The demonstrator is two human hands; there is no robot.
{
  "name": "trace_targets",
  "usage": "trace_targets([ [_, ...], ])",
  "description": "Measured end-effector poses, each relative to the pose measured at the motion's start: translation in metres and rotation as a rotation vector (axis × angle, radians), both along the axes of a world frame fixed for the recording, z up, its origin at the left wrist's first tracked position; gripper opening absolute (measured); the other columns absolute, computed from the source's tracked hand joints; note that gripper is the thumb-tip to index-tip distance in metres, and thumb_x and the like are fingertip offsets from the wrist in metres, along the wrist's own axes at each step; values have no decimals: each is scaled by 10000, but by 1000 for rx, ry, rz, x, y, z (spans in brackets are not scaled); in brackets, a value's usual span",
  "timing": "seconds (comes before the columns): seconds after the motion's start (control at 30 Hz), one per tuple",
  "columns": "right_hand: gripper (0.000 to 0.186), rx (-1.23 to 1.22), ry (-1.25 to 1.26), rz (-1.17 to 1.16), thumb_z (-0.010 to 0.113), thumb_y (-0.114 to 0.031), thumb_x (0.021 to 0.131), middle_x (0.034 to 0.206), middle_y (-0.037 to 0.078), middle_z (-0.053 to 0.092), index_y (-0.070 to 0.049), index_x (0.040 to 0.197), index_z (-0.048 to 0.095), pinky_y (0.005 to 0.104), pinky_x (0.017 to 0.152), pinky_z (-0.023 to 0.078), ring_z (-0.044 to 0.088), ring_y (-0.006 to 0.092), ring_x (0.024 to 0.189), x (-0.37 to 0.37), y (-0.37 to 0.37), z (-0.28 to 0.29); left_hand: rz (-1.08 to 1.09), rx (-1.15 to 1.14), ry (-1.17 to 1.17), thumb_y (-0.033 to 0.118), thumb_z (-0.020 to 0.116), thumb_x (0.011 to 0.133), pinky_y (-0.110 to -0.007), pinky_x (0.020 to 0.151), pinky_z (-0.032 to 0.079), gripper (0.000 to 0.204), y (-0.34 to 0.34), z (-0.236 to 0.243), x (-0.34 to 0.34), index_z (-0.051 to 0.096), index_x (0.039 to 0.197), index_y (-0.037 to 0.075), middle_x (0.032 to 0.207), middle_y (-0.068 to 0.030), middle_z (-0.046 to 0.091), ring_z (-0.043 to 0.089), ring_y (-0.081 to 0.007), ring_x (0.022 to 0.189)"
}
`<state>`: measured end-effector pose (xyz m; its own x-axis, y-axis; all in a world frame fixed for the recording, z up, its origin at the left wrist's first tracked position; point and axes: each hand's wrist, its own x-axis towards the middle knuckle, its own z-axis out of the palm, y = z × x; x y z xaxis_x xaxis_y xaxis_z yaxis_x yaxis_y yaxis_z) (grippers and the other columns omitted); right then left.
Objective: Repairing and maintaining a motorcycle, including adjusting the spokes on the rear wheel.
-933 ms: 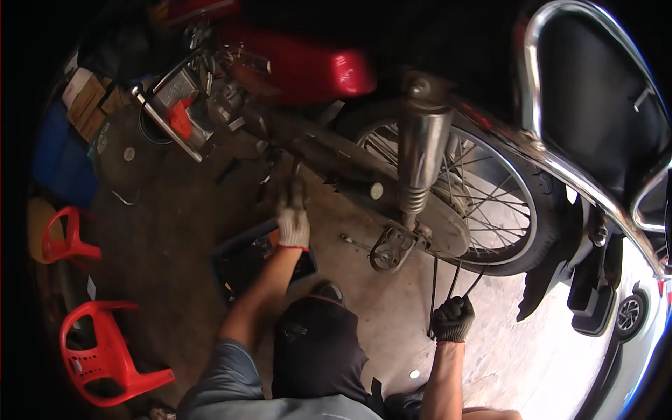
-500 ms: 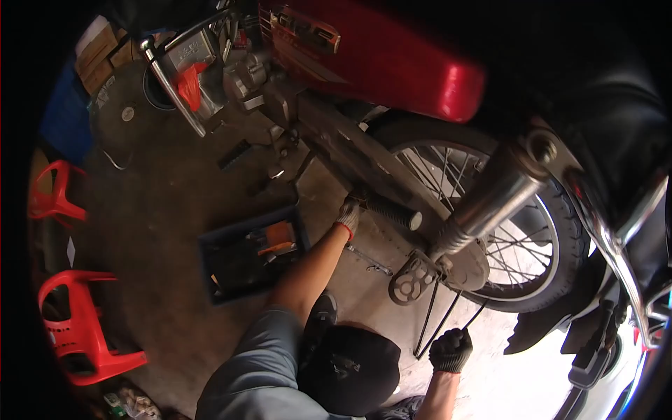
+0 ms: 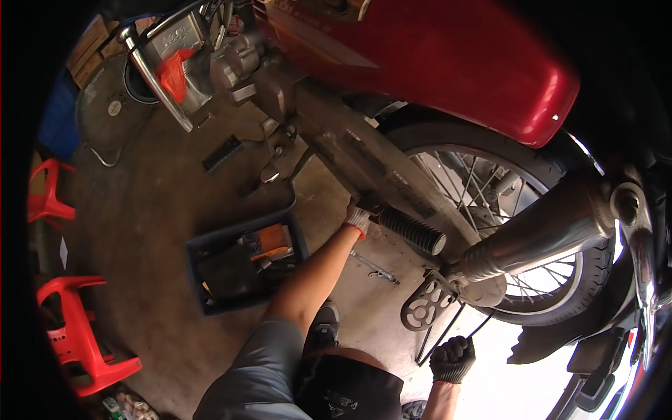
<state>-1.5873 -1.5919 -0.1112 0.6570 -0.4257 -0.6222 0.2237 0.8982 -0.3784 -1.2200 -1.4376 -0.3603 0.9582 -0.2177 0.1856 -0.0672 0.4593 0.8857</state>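
Note:
My left hand [image 3: 358, 217], in a pale glove with a red cuff, is at the inner end of a ribbed black footrest [image 3: 413, 229] on a motorcycle. Its fingers are hidden by the dark bracket there. Lower right, my right hand [image 3: 452, 359], in a dark glove, is closed around the lower end of a thin dark rod [image 3: 480, 325]. This rod slants up toward the rear wheel [image 3: 535, 308]. Beside it are the thin bars [image 3: 439, 337] of a stand. Just above these hangs a perforated metal foot plate [image 3: 424, 302]. A wrench [image 3: 375, 268] lies on the floor below the footrest.
A dark blue tray [image 3: 193, 269] of tools stands left of my left forearm. The silver shock absorber [image 3: 542, 224] and red side panel [image 3: 448, 63] rise above the wheel. Red plastic stools [image 3: 87, 343] stand at far left, and a round fan [image 3: 105, 105] farther back.
The view has shifted, bringing the motorcycle's shock absorber and panel larger and farther right. My left hand stays by the footrest; my right hand stays closed on the rod.

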Motion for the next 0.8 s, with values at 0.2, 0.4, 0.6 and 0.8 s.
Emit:
trace_targets([
  [0.2,383,17,41,-16,395,-342,955,440,-76,320,-187,608,443,216,328,185,239,63,329,3,-2,4,-97,-128,-163,240,367,970,-294,1018,340,368,-21,-37,-19,437,1293,80,1316,-78,445,422,-147,1188],
  [0.4,393,50,78,3,388,-341,956,439,-70,315,-183,602,450,222,330,188,226,71,332,7,8,4,-228,-510,342,269,336,985,-279,1083,278,428,-19,-61,-63,373,1372,91,1408,-55,379,356,-137,1272],
  [0.6,362,50,57,-71,417,-317,943,446,-56,348,-167,616,456,228,313,189,240,72,322,5,2,6,-134,-103,793,281,383,970,-304,1023,345,399,-73,-19,-92,419,1318,89,1338,-64,442,420,-176,1214],
  [0.8,379,107,29,-123,408,-321,943,442,-56,343,-169,598,447,222,318,176,224,73,317,18,9,8,17,580,489,243,435,936,-316,959,399,361,-63,-53,-87,455,1261,87,1243,-80,515,490,-216,1140],
])
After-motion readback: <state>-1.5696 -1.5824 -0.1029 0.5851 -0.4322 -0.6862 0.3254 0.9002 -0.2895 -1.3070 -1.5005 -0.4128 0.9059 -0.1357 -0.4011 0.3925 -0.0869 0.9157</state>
